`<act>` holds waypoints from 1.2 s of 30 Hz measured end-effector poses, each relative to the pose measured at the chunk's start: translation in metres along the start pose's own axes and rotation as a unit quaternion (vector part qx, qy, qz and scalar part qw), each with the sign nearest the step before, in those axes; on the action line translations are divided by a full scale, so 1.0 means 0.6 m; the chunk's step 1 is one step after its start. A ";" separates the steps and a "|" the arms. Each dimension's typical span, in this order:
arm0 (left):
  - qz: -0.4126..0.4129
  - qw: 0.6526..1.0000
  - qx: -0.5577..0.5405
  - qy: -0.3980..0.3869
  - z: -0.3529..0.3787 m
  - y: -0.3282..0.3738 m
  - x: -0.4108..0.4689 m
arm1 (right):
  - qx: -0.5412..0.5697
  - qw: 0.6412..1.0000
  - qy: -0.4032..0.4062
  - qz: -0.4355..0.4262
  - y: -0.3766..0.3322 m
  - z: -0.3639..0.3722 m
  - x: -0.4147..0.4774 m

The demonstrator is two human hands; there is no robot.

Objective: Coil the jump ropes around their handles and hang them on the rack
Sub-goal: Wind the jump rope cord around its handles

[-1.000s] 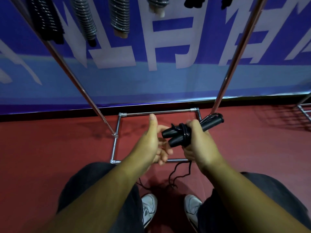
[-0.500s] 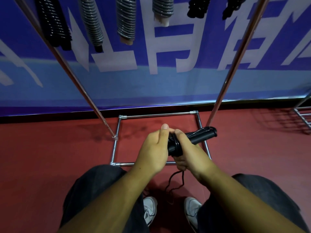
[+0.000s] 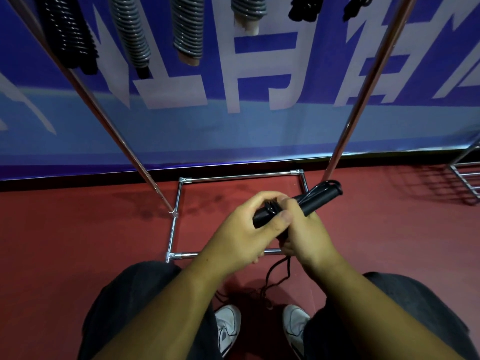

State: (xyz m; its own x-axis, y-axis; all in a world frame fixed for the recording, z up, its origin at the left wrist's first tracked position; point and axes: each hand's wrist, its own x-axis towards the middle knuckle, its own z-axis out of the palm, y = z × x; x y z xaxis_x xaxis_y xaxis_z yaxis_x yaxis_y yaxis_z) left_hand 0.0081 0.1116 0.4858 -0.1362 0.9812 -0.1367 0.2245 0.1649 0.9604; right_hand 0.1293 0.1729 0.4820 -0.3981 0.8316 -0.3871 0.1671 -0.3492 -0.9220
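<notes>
Two black jump-rope handles (image 3: 318,197) lie side by side, pointing up to the right, with a few turns of black cord around their middle. My right hand (image 3: 307,231) grips them from below. My left hand (image 3: 246,229) curls over their near end, thumb pressed on the wound cord. The loose black cord (image 3: 272,279) hangs down to the red floor between my shoes. Above stands the chrome rack (image 3: 363,81), with several coiled ropes (image 3: 130,35) hanging along the top edge of the view.
The rack's slanted poles and its square floor frame (image 3: 179,203) stand right before my knees. A blue banner wall (image 3: 259,131) closes the back. Another metal rack (image 3: 467,180) shows at the right edge. My white shoes (image 3: 228,328) are below.
My left hand, open beside the handles a second ago, has closed over their near end. The handles dropped slightly and the hanging cord has shortened.
</notes>
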 end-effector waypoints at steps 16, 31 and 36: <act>-0.023 0.990 -0.138 -0.025 0.000 -0.006 -0.008 | 0.005 0.997 -0.017 -0.079 0.000 0.006 -0.005; -0.028 0.983 -0.180 -0.010 -0.009 -0.029 0.008 | -0.064 0.990 -0.045 -0.121 0.011 -0.005 0.012; -0.005 0.986 -0.166 0.011 -0.026 -0.031 0.017 | -0.055 0.985 -0.081 -0.145 0.006 -0.007 0.007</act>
State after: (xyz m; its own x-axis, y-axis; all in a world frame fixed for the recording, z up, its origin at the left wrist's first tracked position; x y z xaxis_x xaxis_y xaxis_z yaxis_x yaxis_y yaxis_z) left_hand -0.0127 0.1168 0.4702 -0.1586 0.9766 -0.1452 -0.1050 0.1295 0.9860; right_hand 0.1319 0.1771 0.4769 -0.5813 0.8061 -0.1107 0.1190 -0.0504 -0.9916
